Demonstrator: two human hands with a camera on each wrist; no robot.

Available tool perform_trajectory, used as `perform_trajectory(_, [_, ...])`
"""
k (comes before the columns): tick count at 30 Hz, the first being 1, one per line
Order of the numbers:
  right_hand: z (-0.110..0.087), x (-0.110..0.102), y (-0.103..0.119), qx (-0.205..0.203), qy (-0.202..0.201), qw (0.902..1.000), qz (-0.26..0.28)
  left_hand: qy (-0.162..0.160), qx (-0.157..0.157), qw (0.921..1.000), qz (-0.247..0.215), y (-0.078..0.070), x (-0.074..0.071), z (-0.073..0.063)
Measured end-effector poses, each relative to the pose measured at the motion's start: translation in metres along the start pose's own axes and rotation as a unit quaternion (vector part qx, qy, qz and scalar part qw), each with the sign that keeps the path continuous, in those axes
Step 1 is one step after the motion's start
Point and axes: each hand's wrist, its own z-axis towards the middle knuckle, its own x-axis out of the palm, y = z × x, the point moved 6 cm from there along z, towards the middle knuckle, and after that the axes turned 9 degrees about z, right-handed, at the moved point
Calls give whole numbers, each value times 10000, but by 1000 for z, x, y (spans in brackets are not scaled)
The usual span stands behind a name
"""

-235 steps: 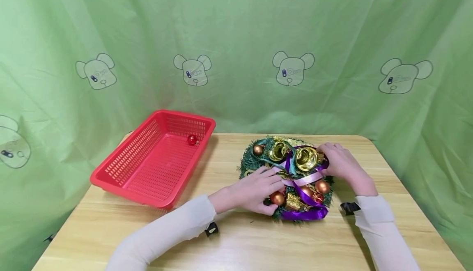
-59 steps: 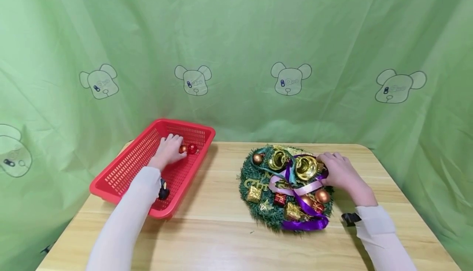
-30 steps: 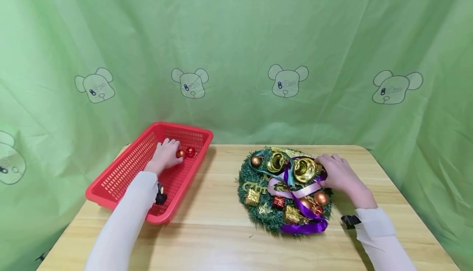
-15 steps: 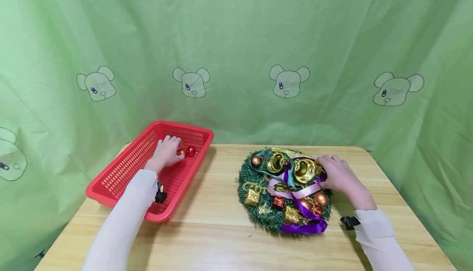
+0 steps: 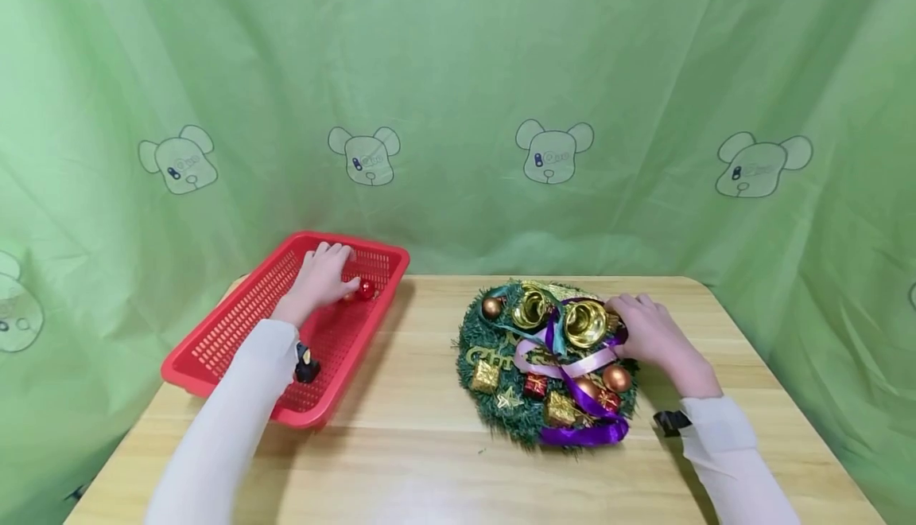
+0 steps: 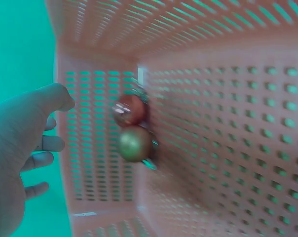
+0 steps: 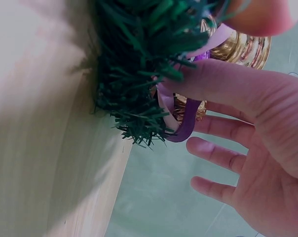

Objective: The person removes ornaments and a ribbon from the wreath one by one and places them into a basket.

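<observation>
Wreath (image 5: 529, 414): round, bristly | left grip (image 5: 320, 277): slack, empty | right grip (image 5: 658, 339): pinching wreath

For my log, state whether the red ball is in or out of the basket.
In: the head view shows the red ball inside the basket, near its far end.

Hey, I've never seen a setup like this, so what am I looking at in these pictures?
No robot here, just a person working bare-handed. The wide picture comes from a camera worn on the head; the two closer ones come from cameras on the wrists. On the table are a red basket and a decorated wreath. Inside the basket, a red ball and a copper ball lie side by side. The left hand is over the basket, holding nothing. The right hand is at the wreath's edge; whether it grips is hard to tell.
</observation>
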Motion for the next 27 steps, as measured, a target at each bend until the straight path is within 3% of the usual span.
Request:
perform_trajectory(9, [-1,-2,2,-85,10,10000,-35,-457,228,9982,-300,-32,-57,7])
perform_trajectory(14, [1,-3,4,-78,13,9999,-65,-637,407,9956,-551,-58,-83,10])
perform_trajectory(21, [1,-3,4,-72,29,9999,-66,-776,884,9910,-640,-106,-98,15])
perform_trajectory(27, [1,-3,6,-64,52,10000,-54,-928,1348,9823,-912,-146,-103,17])
